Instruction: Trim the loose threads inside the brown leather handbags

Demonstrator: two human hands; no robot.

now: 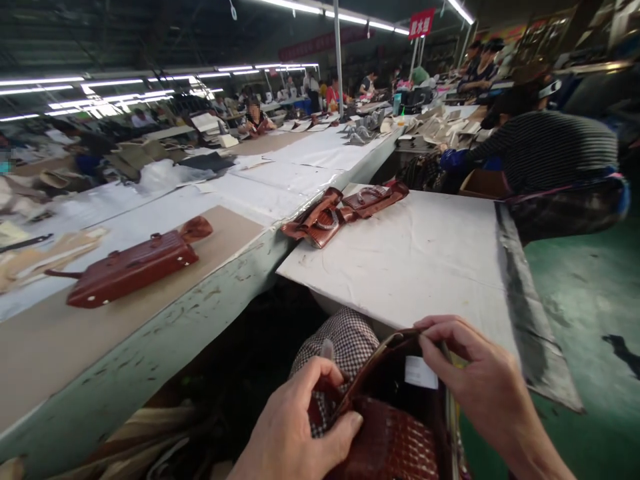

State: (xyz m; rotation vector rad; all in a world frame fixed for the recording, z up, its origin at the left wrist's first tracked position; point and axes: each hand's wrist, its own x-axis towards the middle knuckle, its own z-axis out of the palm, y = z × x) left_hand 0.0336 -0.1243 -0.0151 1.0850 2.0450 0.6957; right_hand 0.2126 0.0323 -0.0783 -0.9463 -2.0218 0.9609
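Observation:
A brown crocodile-patterned handbag (395, 433) lies low in front of me, its mouth spread apart. Inside its dark lining a white label (421, 372) shows. My left hand (305, 427) pinches the left edge of the opening between thumb and fingers. At the upper right of the rim, my right hand (475, 367) grips the edge, thumb inside and fingers over it. The lower part of the bag runs out of view.
A pale board (425, 260) carries brown handbag pieces with handles (325, 220). On the long table (210, 280) to the left rests another brown bag (135, 270), bottom side showing. A co-worker in a striped top (560, 153) bends over at the right, beside a cardboard box (483, 183).

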